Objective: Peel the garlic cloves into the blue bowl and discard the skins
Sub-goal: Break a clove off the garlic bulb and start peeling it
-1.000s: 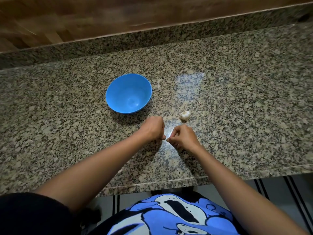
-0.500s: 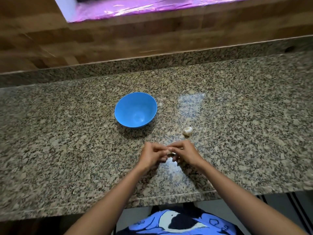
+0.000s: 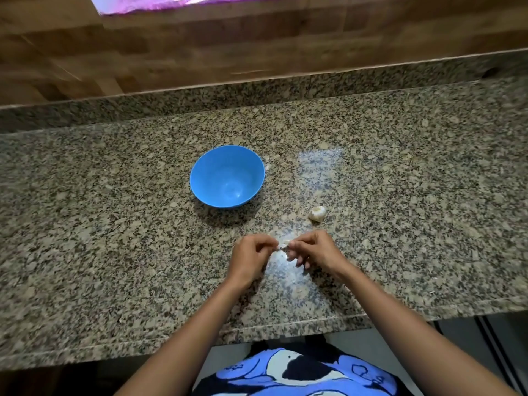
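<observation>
Blue bowl (image 3: 212,167): on counter (image 3: 114,224), no cloves inside. Left hand (image 3: 251,260), right hand (image 3: 315,251): fingertips of both pinch one garlic clove (image 3: 283,244) between them, low over counter. Garlic head (image 3: 317,213): just beyond right hand. Risk: clove pops loose when skin tears (slick granite), rolls off counter edge.

We see soft overhead light with pale glare patches on the speckled granite countertop (image 3: 114,224). The round blue plastic bowl (image 3: 227,176) shadows its near side. Edges bow, and the brown wood-patterned wall (image 3: 257,50) blurs.
</observation>
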Tool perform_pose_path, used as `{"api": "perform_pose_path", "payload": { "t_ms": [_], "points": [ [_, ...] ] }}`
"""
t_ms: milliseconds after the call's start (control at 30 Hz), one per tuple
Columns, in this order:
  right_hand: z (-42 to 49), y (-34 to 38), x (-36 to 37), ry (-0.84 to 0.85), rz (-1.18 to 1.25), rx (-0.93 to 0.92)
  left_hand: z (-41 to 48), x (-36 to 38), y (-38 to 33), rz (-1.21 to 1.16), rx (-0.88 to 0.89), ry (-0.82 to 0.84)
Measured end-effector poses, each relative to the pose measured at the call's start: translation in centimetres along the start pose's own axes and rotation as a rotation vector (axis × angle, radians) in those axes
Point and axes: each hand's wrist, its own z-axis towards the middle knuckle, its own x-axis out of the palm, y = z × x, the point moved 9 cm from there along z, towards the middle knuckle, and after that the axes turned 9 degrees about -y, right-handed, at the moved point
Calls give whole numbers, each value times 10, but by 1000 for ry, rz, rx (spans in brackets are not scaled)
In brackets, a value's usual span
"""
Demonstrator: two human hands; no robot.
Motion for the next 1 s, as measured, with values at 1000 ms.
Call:
{"api": "perform_pose_path", "payload": {
  "t_ms": [1000],
  "points": [
    [-4,50,-1,-119,-586,-516,-13,41,2,-592,-363,407]
  ]
}}
